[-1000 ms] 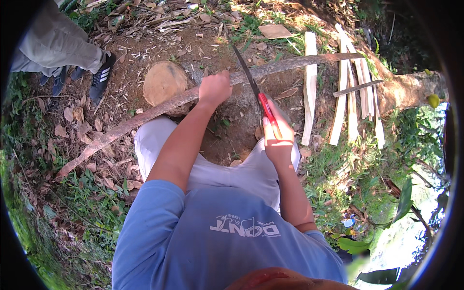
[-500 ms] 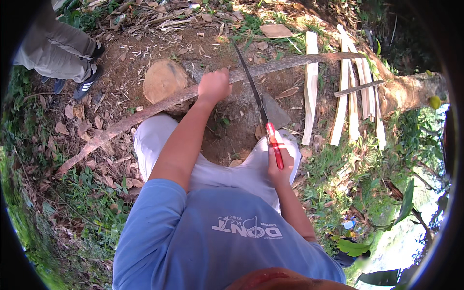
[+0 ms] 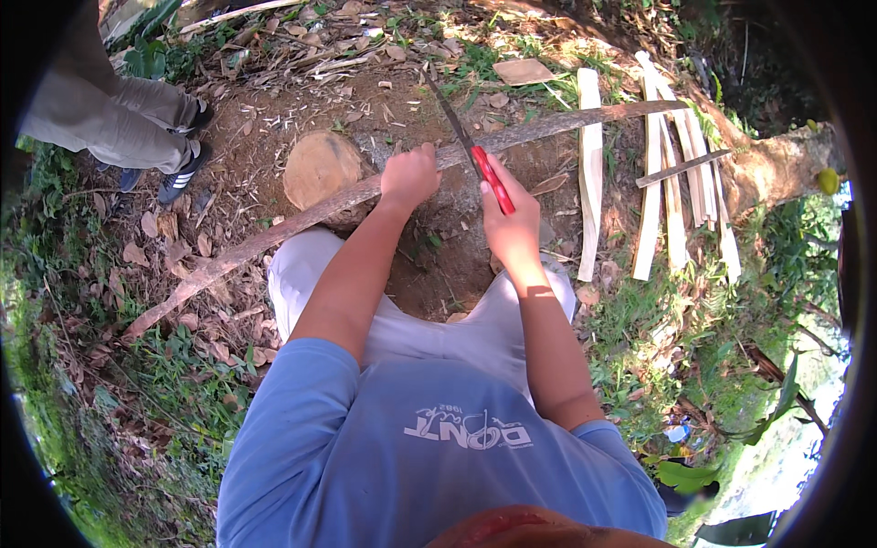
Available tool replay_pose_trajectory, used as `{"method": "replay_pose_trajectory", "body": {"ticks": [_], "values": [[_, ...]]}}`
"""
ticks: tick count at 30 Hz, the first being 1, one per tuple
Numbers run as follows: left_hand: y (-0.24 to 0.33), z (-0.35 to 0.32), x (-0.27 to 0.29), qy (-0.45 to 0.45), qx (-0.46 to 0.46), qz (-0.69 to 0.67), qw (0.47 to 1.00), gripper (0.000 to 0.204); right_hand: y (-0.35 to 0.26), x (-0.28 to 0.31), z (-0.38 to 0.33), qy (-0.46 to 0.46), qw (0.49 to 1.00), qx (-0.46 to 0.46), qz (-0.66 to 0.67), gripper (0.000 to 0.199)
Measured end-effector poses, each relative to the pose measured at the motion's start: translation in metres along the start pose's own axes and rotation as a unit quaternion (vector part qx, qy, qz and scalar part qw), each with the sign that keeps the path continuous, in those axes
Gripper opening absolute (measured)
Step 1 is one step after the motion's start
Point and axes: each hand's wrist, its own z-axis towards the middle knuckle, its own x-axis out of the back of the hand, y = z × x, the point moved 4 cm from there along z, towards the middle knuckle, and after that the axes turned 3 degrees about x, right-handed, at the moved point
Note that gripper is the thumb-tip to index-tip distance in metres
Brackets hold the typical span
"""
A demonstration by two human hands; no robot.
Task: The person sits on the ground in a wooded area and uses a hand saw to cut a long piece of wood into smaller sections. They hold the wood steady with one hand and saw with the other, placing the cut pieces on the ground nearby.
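A long thin brown branch point(image 3: 274, 239) lies across a round cut stump point(image 3: 320, 167) and runs from the lower left to the upper right. My left hand point(image 3: 408, 176) grips this branch just right of the stump. My right hand point(image 3: 510, 222) holds a long knife by its red handle point(image 3: 491, 179). The dark blade point(image 3: 448, 108) points up and to the left and crosses the branch close to my left hand.
Several pale split wood slats point(image 3: 650, 196) lie on the ground at the right, beside a thick trunk point(image 3: 776, 169). Another person's legs and dark shoes point(image 3: 178, 178) stand at the upper left. Bare earth with dry leaves surrounds the stump; grass lies to both sides.
My right hand has brought the knife up and forward, from beside my leg to the branch. The person at the upper left has shifted their feet. My left hand has kept its grip.
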Motion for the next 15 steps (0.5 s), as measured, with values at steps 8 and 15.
{"method": "replay_pose_trajectory", "body": {"ticks": [8,15], "values": [[0.003,0.000,0.010,-0.016,0.006,0.009,1.000,0.037,0.023,-0.020,0.021,0.013,0.999,0.012,0.031,0.046],[0.000,-0.004,0.003,0.012,-0.009,-0.013,1.000,0.037,0.006,0.063,-0.140,-0.059,0.989,-0.099,-0.094,0.051]]}}
